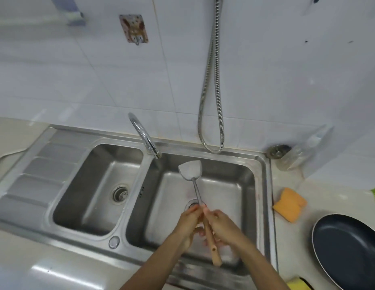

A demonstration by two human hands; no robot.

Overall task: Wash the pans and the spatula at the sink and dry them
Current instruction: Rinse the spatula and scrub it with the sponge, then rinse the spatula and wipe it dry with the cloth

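— Where is the spatula (190,170)?
— In both hands, over the right bowl of the sink (265,206). The left grip (189,223) curls round the wooden handle, and the right grip (223,225) curls round it too, right beside the left.
— What is under the grips?
— The drain (190,203), just below them. Past the grips the metal blade points away, toward the far wall of the bowl.
— So what now?
— I think it is the rubbing part of the wash. Keep one grip tight on the wood and slide the other along it, so it does not slip. Turn it over to get both faces of the blade.
— And water?
— The tap (143,135) is beyond the blade, a bit to the left. I see no water coming out. The blade needs to go under its spout for a rinse.
— Anything to scrub with?
— A sponge (289,204) lies on the worktop (287,237), right of the grips. Farther right sits a dark pan (347,250); I cannot tell if it is washed.
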